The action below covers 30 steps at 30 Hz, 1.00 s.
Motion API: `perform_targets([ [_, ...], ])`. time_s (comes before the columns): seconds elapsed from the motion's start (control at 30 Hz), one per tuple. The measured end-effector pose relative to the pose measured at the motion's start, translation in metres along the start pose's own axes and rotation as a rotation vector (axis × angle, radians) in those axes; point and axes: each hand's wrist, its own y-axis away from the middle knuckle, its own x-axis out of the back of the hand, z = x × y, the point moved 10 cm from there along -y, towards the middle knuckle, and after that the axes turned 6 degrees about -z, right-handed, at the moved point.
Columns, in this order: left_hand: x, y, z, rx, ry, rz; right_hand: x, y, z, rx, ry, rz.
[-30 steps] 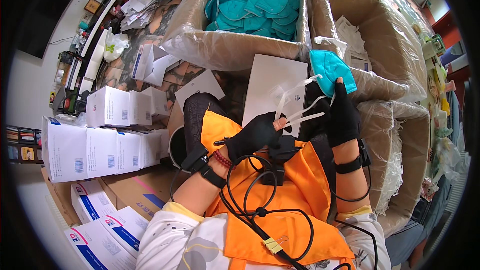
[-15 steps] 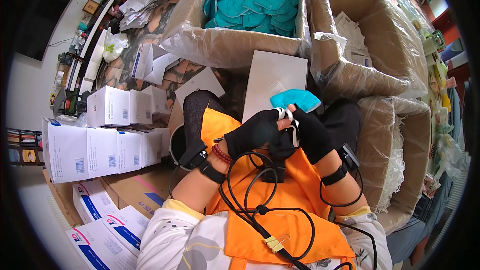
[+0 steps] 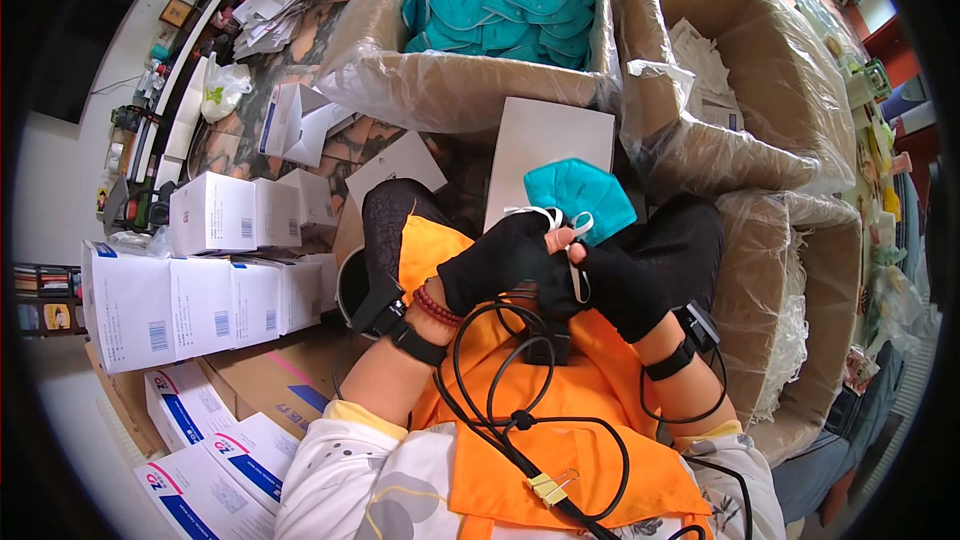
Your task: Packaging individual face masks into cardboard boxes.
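Observation:
Over my lap I hold a teal folding face mask [image 3: 577, 192], its flat body spread upward past my fingers. White elastic straps [image 3: 582, 226] loop from it around my bare fingertips. My left hand [image 3: 512, 260], in a black fingerless glove, is closed with the fingers pinched at the straps. Against it, my right hand [image 3: 622, 278], gloved the same way, is closed at the mask's lower edge and straps. Exactly which fingers grip which strap is partly hidden. A white box [image 3: 545, 130] stands just beyond the mask.
A plastic-lined carton [image 3: 465, 88] heaped with teal masks [image 3: 500, 0] stands ahead. To the right are another lined carton [image 3: 780, 70] and one holding white straps [image 3: 785, 340]. White boxes [image 3: 125, 310] line my left. Black cables [image 3: 520, 420] hang across my orange apron.
The mask has swung up and opened out flatter, showing more of its face and straps. Both hands stay together with a slight shift.

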Motion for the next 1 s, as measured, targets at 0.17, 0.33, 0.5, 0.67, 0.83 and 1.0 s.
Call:
perform_targets([
  [0.17, 0.004, -0.001, 0.002, -0.138, -0.074, 0.029, 0.014, 0.006, -0.002, 0.042, 0.103, 0.158],
  [0.33, 0.0, -0.002, -0.009, -0.1, 0.041, -0.013, -0.005, 0.004, -0.016, 0.052, 0.119, 0.119],
  [0.5, -0.013, -0.002, -0.007, 0.035, 0.074, -0.108, -0.018, 0.003, -0.023, 0.06, 0.051, 0.071],
  [0.67, -0.009, -0.005, -0.017, 0.017, -0.004, -0.075, 0.002, -0.003, -0.014, 0.064, -0.003, 0.136],
  [0.83, -0.006, -0.003, -0.018, -0.032, 0.059, -0.062, 0.002, 0.003, -0.038, 0.154, 0.212, 0.245],
  [1.0, 0.002, -0.005, -0.026, -0.017, 0.005, 0.024, 0.009, 0.008, -0.038, 0.229, 0.047, 0.365],
])
